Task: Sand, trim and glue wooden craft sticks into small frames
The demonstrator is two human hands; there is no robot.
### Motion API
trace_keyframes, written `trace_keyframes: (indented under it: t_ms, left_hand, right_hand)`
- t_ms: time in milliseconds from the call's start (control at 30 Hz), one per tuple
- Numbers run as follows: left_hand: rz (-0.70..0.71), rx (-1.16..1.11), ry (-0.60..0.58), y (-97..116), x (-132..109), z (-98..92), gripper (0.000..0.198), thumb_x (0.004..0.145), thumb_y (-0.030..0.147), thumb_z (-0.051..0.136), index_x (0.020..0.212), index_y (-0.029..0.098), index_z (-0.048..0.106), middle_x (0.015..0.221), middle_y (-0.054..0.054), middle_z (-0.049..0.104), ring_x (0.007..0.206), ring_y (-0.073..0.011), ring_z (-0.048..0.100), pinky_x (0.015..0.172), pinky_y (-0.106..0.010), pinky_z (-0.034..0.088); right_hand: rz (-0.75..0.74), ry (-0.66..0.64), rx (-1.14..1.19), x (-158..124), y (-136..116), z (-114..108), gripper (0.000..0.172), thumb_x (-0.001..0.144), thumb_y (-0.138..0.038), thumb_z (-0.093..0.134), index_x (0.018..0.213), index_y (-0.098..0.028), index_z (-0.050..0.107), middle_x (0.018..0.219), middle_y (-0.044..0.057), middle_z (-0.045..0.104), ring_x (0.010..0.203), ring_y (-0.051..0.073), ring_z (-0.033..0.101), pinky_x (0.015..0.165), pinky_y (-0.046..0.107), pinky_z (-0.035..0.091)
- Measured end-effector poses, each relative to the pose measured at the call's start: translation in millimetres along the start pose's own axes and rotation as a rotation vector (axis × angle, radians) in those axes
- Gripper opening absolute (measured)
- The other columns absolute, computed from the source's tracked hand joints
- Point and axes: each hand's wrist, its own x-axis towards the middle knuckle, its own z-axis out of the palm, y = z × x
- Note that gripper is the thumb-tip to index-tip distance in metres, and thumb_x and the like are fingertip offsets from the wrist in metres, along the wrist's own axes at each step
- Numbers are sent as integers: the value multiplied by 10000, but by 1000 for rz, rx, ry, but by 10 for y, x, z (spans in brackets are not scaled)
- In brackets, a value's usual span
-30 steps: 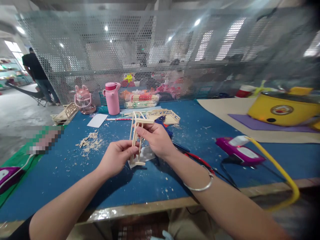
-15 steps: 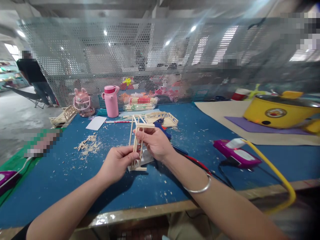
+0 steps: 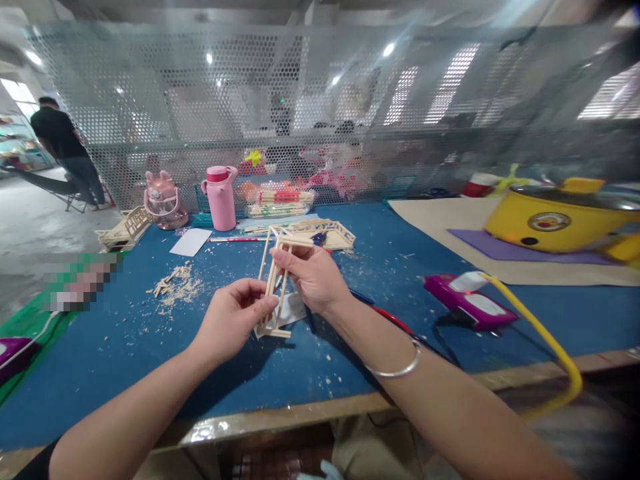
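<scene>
Both hands hold a small open frame of thin wooden sticks (image 3: 283, 291) upright above the blue table. My left hand (image 3: 239, 313) pinches its lower part between thumb and fingers. Higher up, near the top bars, my right hand (image 3: 316, 275) is closed on the same frame; some of its fingers are hidden behind the sticks. Under the frame lies a pale sheet (image 3: 295, 307), partly covered. Just beyond my right hand is a flat wooden stick tray with a railing (image 3: 343, 235), holding a dark tool I cannot make out.
Broken stick bits and crumbs (image 3: 175, 285) lie on the left. Behind them stand a pink flask (image 3: 221, 203), a clear pink bottle (image 3: 167, 207) and a white card (image 3: 191, 242). A purple power strip (image 3: 470, 303) with a yellow cable and a yellow pot (image 3: 545, 220) are at right.
The top of the stick frame has shifted slightly to the right with my right hand, so it leans a little more. Both hands keep their hold. The view has moved slightly.
</scene>
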Motion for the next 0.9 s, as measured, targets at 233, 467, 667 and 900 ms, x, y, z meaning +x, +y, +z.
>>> trace_keyframes:
  t_ms: [233,467,667,900]
  left_hand:
    - [-21,77,21,26,9,-19,243,637,329,696,770,128,672,638,-14,641,548,-98,525,542,-230,423]
    - [23,139,11,25,-4,-15,194,698,313,642,779,140,677,640,-19,644,556,-107,527,548,-235,422]
    - [65,172,2,13,-9,-20,203,736,317,610,809,148,694,657,-19,656,586,-118,545,564,-232,425]
    - [170,317,21,-61,-3,-61,259,738,286,618,967,213,713,759,1,706,681,-149,579,650,-248,452]
  right_hand:
    - [-12,31,-70,-8,-12,15,247,538,-345,762,565,-178,583,523,-57,525,488,67,428,505,225,362]
    - [-22,28,-167,-16,-29,11,289,557,-389,747,533,-183,546,499,-52,514,470,74,443,495,234,370]
    - [-32,6,-189,-6,-34,13,301,567,-417,739,561,-186,545,515,-52,524,470,75,460,497,234,395]
    - [-18,-7,-145,-15,-25,12,315,544,-415,754,564,-182,543,501,-61,509,449,66,440,464,223,393]
